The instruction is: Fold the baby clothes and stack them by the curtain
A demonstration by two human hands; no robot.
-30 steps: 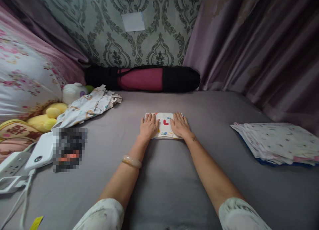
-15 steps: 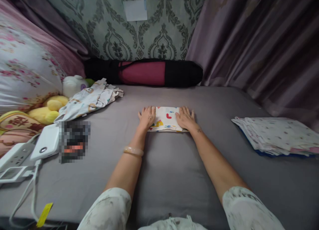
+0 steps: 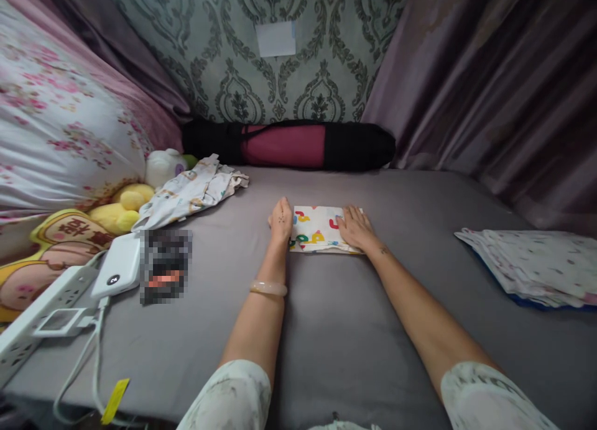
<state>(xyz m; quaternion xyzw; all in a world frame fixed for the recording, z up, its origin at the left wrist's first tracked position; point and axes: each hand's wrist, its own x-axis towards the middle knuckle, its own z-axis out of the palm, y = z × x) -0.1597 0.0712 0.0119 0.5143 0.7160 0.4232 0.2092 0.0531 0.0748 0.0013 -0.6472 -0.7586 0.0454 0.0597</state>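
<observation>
A folded white cloth (image 3: 317,226) printed with red, yellow, green and blue shapes lies flat on the grey sheet in front of me. Against its left edge rests my left hand (image 3: 280,221), turned partly on its side with the fingers close together and pointing away; the fingertips are partly hidden. My right hand (image 3: 357,228) lies flat over the cloth's right end, palm down, fingers stretched out. A pale bangle (image 3: 268,288) circles my left forearm.
On the right lies a stack of folded printed cloths (image 3: 536,262). A crumpled printed garment (image 3: 191,194), plush toys (image 3: 125,207), a white power bank (image 3: 119,265) and a power strip (image 3: 41,312) with cables sit left. A black-and-maroon long bag (image 3: 284,145) lies at the wall.
My left hand has turned from lying flat on the cloth's left end to standing on its side at that edge, uncovering more print. The view has shifted slightly left.
</observation>
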